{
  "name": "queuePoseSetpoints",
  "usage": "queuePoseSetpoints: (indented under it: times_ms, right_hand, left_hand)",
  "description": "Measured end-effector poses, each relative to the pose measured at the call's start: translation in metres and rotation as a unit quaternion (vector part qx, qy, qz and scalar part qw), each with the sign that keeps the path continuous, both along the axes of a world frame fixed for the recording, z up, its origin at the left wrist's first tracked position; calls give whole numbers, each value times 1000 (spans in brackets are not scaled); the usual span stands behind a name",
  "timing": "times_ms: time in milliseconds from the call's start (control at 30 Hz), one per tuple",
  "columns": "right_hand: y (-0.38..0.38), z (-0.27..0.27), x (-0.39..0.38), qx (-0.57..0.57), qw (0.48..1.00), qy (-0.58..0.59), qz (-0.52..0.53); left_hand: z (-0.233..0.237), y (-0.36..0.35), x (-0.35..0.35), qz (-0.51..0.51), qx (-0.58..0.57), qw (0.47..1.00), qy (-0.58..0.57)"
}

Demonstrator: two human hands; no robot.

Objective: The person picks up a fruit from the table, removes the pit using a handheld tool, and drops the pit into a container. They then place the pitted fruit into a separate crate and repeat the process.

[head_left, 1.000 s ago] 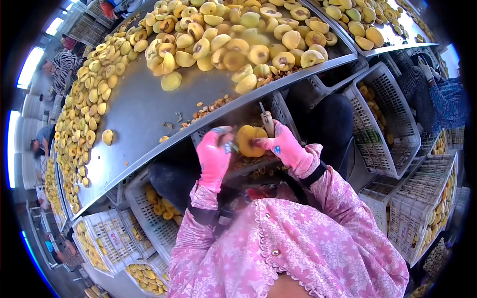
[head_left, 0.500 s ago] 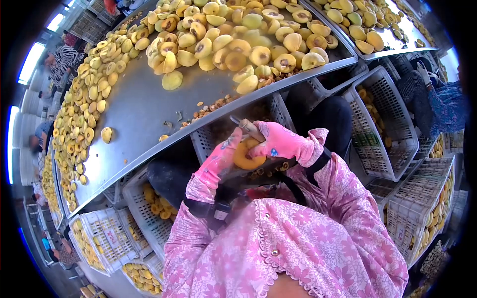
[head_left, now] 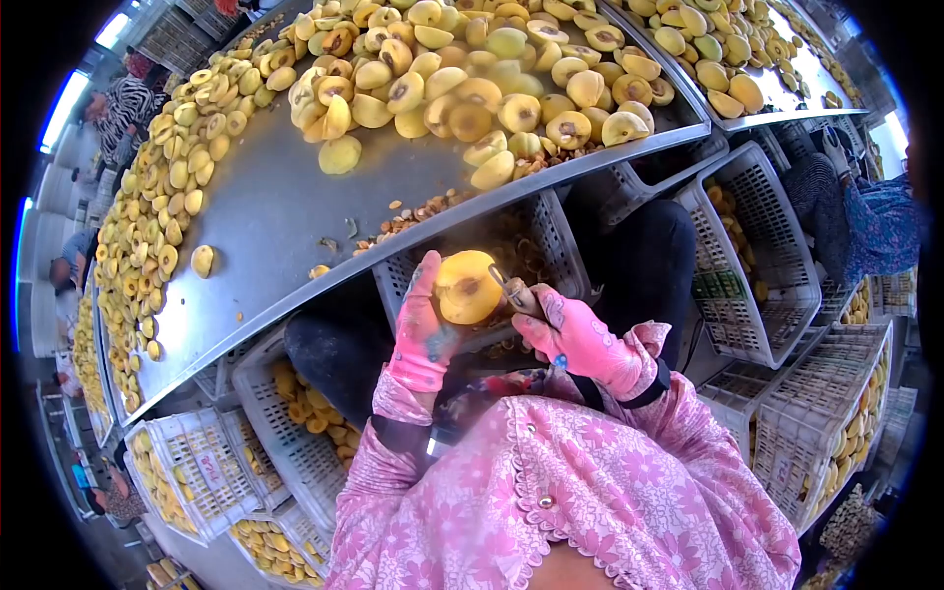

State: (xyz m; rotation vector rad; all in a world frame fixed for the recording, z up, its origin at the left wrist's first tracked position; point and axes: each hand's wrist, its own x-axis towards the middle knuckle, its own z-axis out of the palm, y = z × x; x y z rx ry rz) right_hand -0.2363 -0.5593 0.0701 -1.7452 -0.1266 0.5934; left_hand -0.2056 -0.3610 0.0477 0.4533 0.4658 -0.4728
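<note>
My left hand (head_left: 423,332), in a pink glove, grips a yellow peach half (head_left: 467,287) by its left side, cut face up with a brown centre. In my right hand (head_left: 580,339), also pink-gloved, is a pitting knife (head_left: 524,296) with a worn wooden handle and a small metal tip. That tip meets the right edge of the peach half. Below both hands stands a light plastic crate (head_left: 562,241) holding brown pits and scraps, partly hidden by the fruit and hands.
A metal table (head_left: 285,231) spreads ahead, with a heap of peach halves (head_left: 408,90) and pit scraps (head_left: 418,216) along its raised edge. Crates of peaches stand at the left (head_left: 280,442) and right (head_left: 777,295). A person in blue patterned sleeves (head_left: 880,221) sits at the right.
My hands have moved apart. Earlier they were together over a hollowed orange peach half; now a peach half with a brown centre is raised in my left hand, the knife at its right edge.
</note>
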Motion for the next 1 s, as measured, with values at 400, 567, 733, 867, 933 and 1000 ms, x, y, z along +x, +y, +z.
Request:
queuePoseSetpoints:
  times_ms: [400, 567, 733, 867, 933, 1000]
  right_hand:
    - [20, -12, -13, 36, 998, -25, -33]
    - [25, -23, -16, 45, 994, -81, -56]
    - [34, -32, -15, -24, 972, -225, -65]
    - [31, -64, -14, -302, 823, -471, 92]
    - [32, -72, -17, -176, 916, -357, 50]
    - [36, -71, -17, -93, 959, -269, 2]
  left_hand:
    - [-7, -11, -4, 71, 80, 990, -92]
    - [-5, -15, -8, 77, 97, 986, -110]
    - [-10, -26, -12, 97, 169, 974, -119]
    - [-14, -31, -14, 120, 147, 976, -104]
    - [-14, -33, -15, 124, 166, 973, -98]
    - [-16, -33, -13, 124, 191, 968, -101]
